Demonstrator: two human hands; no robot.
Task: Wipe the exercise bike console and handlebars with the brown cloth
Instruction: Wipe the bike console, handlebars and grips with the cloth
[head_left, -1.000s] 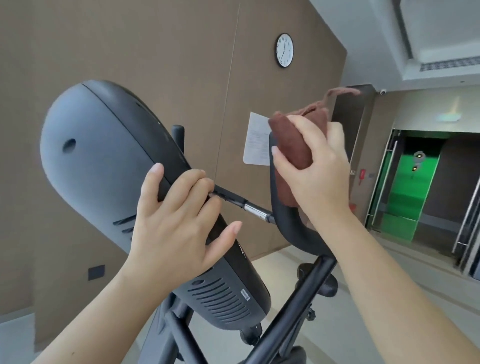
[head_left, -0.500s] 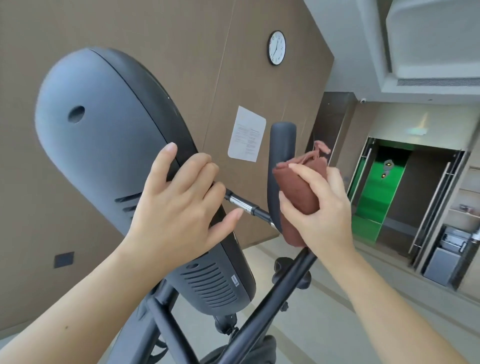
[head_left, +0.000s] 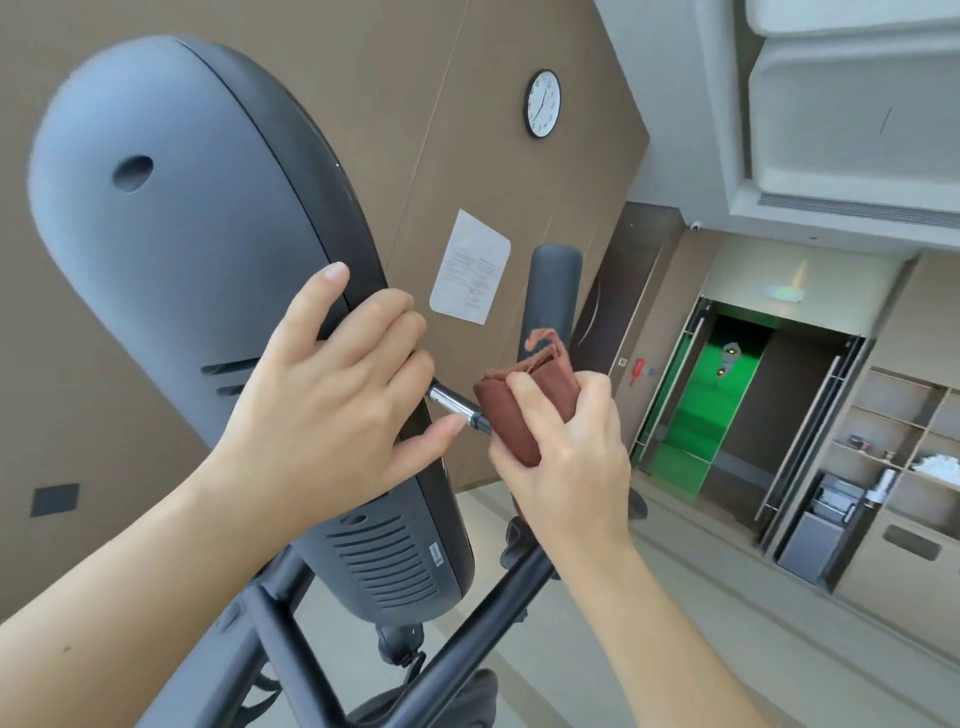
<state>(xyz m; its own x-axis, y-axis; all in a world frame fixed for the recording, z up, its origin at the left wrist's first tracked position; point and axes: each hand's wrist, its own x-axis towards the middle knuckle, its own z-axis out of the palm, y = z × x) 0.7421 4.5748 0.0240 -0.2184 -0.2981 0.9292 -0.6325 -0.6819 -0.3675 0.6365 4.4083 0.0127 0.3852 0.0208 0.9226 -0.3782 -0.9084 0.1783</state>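
Observation:
The grey back of the bike console (head_left: 176, 249) fills the left of the view. My left hand (head_left: 332, 395) grips its dark right edge, fingers curled over it and thumb below. A chrome rod (head_left: 454, 402) runs from the console to the black padded handlebar (head_left: 553, 291), which stands upright at centre. My right hand (head_left: 566, 462) holds the folded brown cloth (head_left: 519, 400) wrapped round the lower part of that handlebar, near where the rod meets it. The console's screen side is hidden from me.
Black frame tubes (head_left: 467, 639) cross below the console. A brown panelled wall with a clock (head_left: 543, 104) and a paper notice (head_left: 470, 265) stands behind. To the right are a green-lit doorway (head_left: 727, 410) and shelving (head_left: 893, 447).
My right hand has slid the cloth down the handlebar from its top end to its lower part, baring the black grip above. My left hand stays on the console edge.

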